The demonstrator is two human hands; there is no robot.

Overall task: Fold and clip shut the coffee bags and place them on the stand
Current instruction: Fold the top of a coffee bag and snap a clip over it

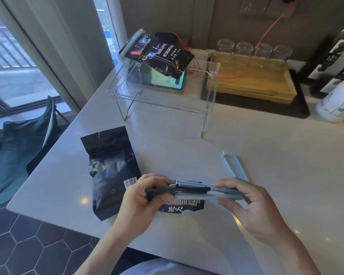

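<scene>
Left hand (142, 195) gripping folded coffee bag (179, 207) top, right hand (244, 203) fingers pinching blue clip (207, 192) onto it, near the clear stand (163, 92).

Your left hand (141, 197) and right hand (244, 203) are raised side by side before you, forearms angling in from below, fingers of both curled and pinching (thumbs toward you) from opposite ends.

the black glossy coffee bag (160, 54) on the clear acrylic stand (211, 92) at the surface's far edge reads "baked coffee" and "net weight". the dark box (335, 62) at the far right corner shows "183".
</scene>
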